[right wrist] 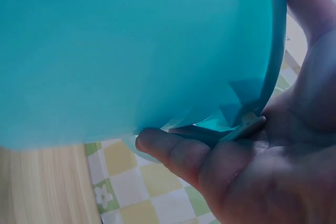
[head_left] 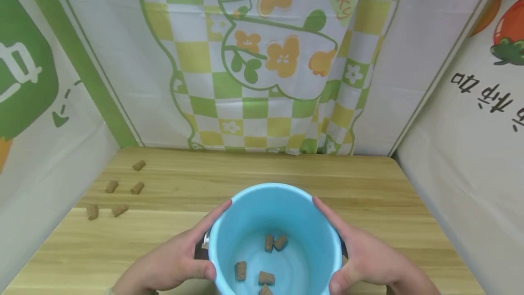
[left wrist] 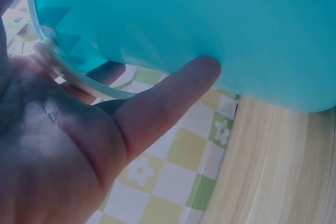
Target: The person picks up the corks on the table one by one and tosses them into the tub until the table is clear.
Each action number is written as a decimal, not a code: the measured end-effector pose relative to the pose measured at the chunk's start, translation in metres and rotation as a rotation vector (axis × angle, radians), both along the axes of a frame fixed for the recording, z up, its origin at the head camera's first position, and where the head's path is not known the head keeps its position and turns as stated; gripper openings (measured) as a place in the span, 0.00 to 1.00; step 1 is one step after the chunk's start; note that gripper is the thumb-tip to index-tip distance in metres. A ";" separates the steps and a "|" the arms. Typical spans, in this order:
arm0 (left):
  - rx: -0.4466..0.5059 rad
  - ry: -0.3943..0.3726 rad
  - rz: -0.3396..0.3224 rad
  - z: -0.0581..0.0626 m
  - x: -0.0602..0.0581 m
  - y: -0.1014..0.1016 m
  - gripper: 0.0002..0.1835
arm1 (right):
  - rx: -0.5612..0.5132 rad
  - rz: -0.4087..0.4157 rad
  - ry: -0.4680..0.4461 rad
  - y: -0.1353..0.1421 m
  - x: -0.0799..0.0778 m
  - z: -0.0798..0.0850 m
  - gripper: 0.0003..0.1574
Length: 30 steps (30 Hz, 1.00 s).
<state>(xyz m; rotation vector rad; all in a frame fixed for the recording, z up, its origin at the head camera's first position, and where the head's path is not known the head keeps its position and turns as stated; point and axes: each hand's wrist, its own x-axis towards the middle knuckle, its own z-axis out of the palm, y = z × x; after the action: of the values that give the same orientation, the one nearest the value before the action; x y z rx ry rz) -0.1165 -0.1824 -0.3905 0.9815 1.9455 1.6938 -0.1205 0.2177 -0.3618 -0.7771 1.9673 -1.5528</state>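
A light blue bucket [head_left: 276,190] stands at the front middle, its mouth facing up toward the head camera. Several cork stoppers [head_left: 266,278] lie scattered on its bottom. My left hand [head_left: 173,258] grips the bucket's left side, thumb at the near rim and fingers spread along the wall. On the opposite side my right hand [head_left: 370,258] holds it the same way. In the left wrist view, a finger presses the outer wall [left wrist: 252,35] close to the pale handle [left wrist: 84,80]. The right wrist view shows fingers against the wall beside the handle joint [right wrist: 247,127].
Several more cork stoppers [head_left: 137,188] lie loose on the left part of the wooden table [head_left: 176,167]. A patterned cloth [head_left: 254,117] hangs behind the table's back edge, with printed white cloth walls at left and right [head_left: 462,149].
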 end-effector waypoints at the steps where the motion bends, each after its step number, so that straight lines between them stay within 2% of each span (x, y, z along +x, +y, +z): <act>1: 0.000 0.009 0.000 0.000 0.000 0.000 0.54 | -0.007 0.007 0.001 0.001 -0.001 -0.001 0.82; 7: 0.004 0.006 0.001 0.001 -0.001 0.002 0.54 | -0.006 0.024 -0.008 0.003 -0.006 0.000 0.81; 14: 0.032 0.038 -0.007 -0.002 -0.004 0.004 0.53 | -0.025 0.033 -0.044 0.004 -0.008 0.001 0.81; 21: 0.065 0.013 -0.005 -0.001 -0.002 0.006 0.52 | 0.011 0.025 -0.050 0.004 -0.008 0.005 0.82; 27: -0.042 0.025 0.081 0.004 0.004 0.004 0.55 | 0.016 0.040 -0.051 0.002 -0.008 0.008 0.82; 30: -0.076 0.027 0.084 0.007 0.007 0.003 0.56 | 0.025 0.036 -0.070 0.002 -0.007 0.010 0.83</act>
<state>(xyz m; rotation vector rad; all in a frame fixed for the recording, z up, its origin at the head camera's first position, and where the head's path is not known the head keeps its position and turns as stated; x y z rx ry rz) -0.1093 -0.1791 -0.3834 0.9116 2.0788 1.6460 -0.1274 0.2194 -0.3523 -0.7336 1.9088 -1.5115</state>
